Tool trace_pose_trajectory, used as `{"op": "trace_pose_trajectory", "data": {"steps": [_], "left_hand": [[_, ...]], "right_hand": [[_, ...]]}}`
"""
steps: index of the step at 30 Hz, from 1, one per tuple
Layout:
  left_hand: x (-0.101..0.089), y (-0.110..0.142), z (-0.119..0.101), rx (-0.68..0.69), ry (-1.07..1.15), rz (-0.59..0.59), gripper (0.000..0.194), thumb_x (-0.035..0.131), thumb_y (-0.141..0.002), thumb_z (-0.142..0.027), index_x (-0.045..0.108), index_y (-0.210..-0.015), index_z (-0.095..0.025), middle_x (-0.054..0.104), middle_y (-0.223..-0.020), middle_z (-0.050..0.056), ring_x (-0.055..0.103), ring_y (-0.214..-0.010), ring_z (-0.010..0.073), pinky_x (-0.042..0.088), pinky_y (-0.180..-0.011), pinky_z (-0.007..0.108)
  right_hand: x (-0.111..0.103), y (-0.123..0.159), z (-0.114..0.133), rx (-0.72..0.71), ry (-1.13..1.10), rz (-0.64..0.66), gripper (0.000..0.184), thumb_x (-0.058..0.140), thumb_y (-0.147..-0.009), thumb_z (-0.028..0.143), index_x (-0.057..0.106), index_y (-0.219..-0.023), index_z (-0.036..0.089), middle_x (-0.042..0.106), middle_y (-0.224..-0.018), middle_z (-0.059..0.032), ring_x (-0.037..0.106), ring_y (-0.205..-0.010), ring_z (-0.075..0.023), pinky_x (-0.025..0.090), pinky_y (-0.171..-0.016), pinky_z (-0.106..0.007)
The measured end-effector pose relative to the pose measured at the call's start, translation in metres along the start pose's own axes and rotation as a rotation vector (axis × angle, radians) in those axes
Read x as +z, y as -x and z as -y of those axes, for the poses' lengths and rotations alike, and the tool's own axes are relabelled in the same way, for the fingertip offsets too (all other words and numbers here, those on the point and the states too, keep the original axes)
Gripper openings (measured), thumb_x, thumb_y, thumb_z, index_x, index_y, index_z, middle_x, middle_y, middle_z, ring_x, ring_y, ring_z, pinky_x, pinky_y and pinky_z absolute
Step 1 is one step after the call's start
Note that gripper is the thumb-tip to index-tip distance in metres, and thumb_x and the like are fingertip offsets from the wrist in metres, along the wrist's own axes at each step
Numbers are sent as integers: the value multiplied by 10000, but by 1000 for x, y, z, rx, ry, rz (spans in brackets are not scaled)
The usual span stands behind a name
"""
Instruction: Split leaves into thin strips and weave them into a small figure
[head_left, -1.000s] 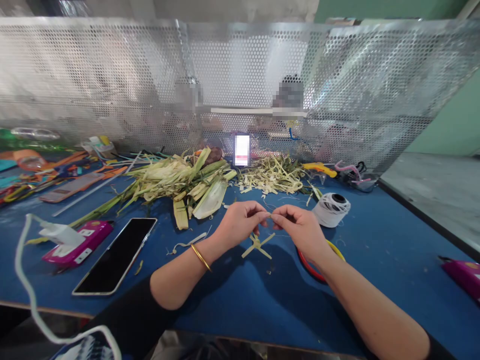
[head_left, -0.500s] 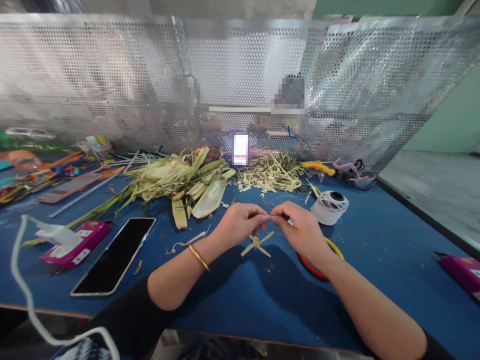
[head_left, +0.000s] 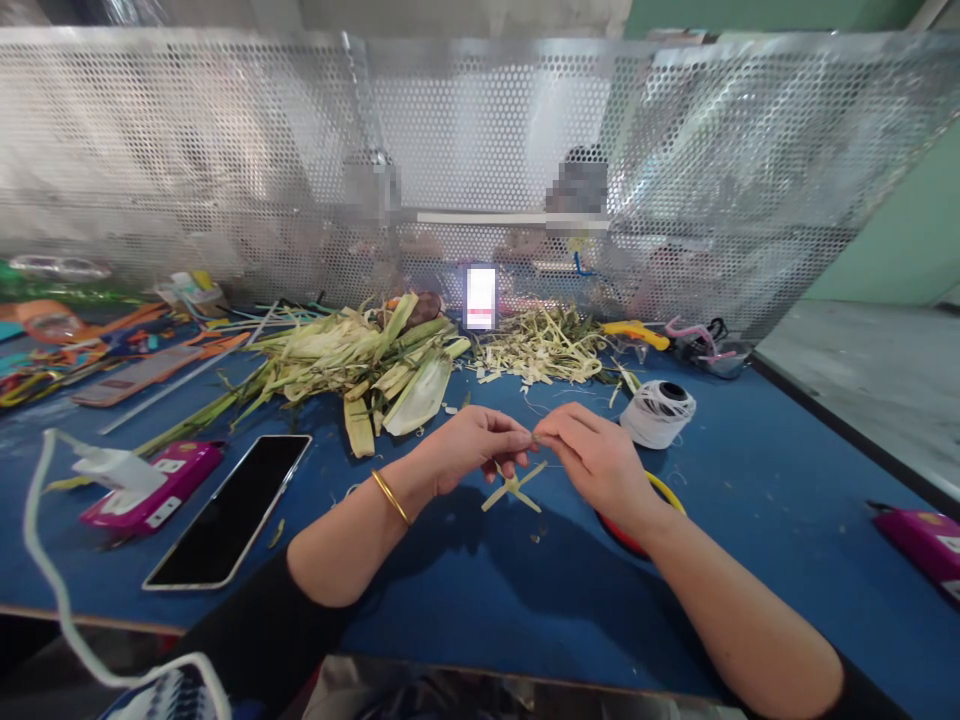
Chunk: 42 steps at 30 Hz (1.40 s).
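My left hand (head_left: 480, 445) and my right hand (head_left: 592, 455) meet fingertip to fingertip above the blue table. Both are closed in a pinch on a thin pale strip (head_left: 535, 440), mostly hidden by the fingers. Just below them lies a small cross-shaped piece of pale green leaf strips (head_left: 513, 486), its arms spread out. A fine thread shows faintly near my right fingers. Beyond my right hand stands a spool of white thread (head_left: 657, 414). Partly under my right wrist is a red and yellow ring (head_left: 626, 532).
A heap of green-yellow leaf stalks (head_left: 360, 360) and a pile of cut strips (head_left: 544, 345) lie at the back. On the left are a phone (head_left: 229, 515) and a purple power strip (head_left: 180, 485) with a white charger. A perforated metal screen (head_left: 480, 120) closes the far side.
The pinched fingertips have drawn slightly left and closer together, and less of the strip shows between them. My left forearm has shifted a little left. The cross-shaped piece has stayed put.
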<state>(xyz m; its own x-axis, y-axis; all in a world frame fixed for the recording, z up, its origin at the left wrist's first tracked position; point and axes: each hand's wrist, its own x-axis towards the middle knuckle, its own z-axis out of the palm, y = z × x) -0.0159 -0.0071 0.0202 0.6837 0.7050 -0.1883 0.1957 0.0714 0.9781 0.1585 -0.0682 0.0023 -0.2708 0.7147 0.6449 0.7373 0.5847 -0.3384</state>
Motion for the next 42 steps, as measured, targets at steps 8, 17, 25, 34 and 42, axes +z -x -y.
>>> {"op": "trace_pose_trajectory", "data": {"steps": [8, 17, 25, 34, 42], "left_hand": [[8, -3, 8, 190, -259, -133, 225, 591, -784, -340, 653, -661, -162, 591, -537, -9, 548, -489, 100, 408, -473, 196], [3, -5, 6, 256, -367, -292, 213, 519, -812, -290, 619, -662, -177, 577, -534, -10, 538, -499, 95, 431, -532, 204], [5, -4, 3, 170, -147, -297, 203, 544, -787, -282, 596, -616, -184, 541, -501, -8, 475, -443, 76, 387, -480, 215], [5, -5, 4, 179, -120, -324, 187, 546, -780, -294, 598, -646, -173, 528, -527, -16, 488, -473, 72, 349, -445, 185], [-3, -9, 6, 178, -34, -325, 189, 557, -791, -291, 609, -676, -150, 527, -554, -16, 489, -483, 66, 309, -430, 177]], "right_hand": [[3, -1, -1, 181, -7, 51, 179, 438, -903, 201, 585, -801, 204, 615, -793, -45, 563, -730, -164, 429, -678, -274], [-53, 16, -29, 563, 91, 116, 123, 561, -794, 300, 645, -859, 239, 701, -808, -11, 625, -722, -189, 444, -664, -299], [-65, 70, -29, 633, 243, 527, 119, 551, -773, 289, 656, -775, 233, 667, -805, -32, 598, -680, -185, 396, -604, -284], [-34, 75, -20, 606, 566, 534, 521, 494, -699, 76, 516, -1216, 133, 632, -970, -135, 609, -806, -237, 364, -644, -296], [-39, 73, -35, 824, 129, 377, 756, 509, -689, 152, 333, -1424, 150, 653, -979, -102, 624, -771, -222, 439, -653, -315]]}}
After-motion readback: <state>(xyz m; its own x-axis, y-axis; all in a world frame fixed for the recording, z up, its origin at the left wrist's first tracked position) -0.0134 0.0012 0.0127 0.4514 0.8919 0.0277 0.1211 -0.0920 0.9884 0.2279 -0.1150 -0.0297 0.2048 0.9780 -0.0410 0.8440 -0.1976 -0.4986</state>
